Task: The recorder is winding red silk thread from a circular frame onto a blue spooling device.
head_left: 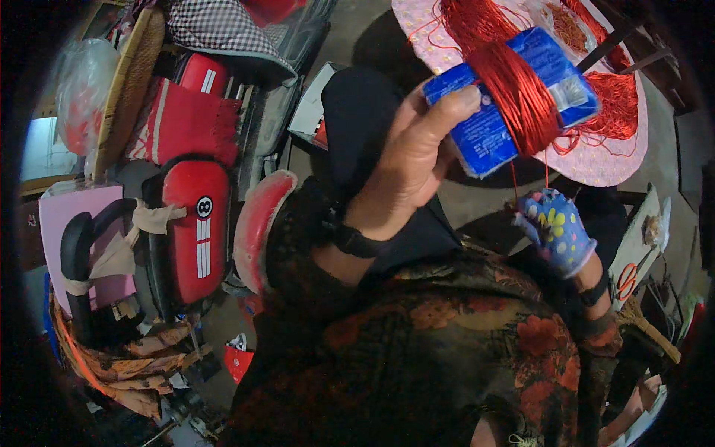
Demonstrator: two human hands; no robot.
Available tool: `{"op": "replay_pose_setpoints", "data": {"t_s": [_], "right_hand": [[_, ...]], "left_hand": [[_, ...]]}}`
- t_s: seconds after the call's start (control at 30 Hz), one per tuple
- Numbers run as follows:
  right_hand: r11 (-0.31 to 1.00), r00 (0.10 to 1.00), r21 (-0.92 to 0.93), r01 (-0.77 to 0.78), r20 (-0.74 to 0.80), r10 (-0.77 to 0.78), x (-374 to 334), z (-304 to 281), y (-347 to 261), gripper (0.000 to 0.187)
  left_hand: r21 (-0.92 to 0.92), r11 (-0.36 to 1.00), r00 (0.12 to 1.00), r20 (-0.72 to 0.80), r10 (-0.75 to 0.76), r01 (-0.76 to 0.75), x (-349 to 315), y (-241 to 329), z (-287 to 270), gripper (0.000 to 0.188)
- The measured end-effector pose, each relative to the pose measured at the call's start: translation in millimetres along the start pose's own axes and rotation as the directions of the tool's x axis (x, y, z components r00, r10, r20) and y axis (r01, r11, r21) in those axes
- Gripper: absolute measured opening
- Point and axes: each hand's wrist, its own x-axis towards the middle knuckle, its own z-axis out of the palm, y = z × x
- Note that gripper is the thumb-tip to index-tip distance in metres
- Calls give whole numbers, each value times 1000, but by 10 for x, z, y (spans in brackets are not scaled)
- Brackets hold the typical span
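A flat blue packet [480, 141] is raised in my left hand [413, 149], the thumb pressed on its near face. Many turns of shiny red cord [521, 104] wrap around the packet's middle. Two strands drop from the winding toward my right hand [557, 232], which wears a bluish dotted glove with a yellow flower. That hand is closed near the strands; its fingertips curl away from view. Behind the packet, a pale pink patterned round surface [596, 167] carries loose heaps of red cord [614, 112].
Scissors with orange handles [627, 281] lie on a board at the right. To the left stand a red seat with a black edge [197, 231], a pink box [89, 246] and a wicker tray [130, 86]. A white carton [309, 104] sits beside my knee.
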Motion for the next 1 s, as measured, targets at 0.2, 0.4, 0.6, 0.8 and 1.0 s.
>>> {"op": "replay_pose_setpoints", "data": {"t_s": [0.2, 0.4, 0.6, 0.8, 1.0], "right_hand": [[979, 977, 153, 133, -185, -104, 287, -721, -230, 24], [894, 984, 435, -106, -81, 156, 503, -577, 338, 15], [984, 906, 176, 31, -420, 47, 219, -124, 1077, 24], [897, 932, 417, -144, -248, 265, -144, -20, 510, 12], [989, 996, -125, 84, 21, -82, -140, -375, -68, 16]], "left_hand": [[904, 427, 976, 55, -212, 42, -112, -51, -133, 47], [663, 693, 727, 323, -606, 283, -57, 12, 40, 58], [322, 946, 772, 595, -222, 23, -262, 142, -215, 68], [-151, 986, 997, 40, -59, 65, -493, 106, -858, 47], [620, 784, 987, -95, 131, -45, -147, -173, -381, 37]]}}
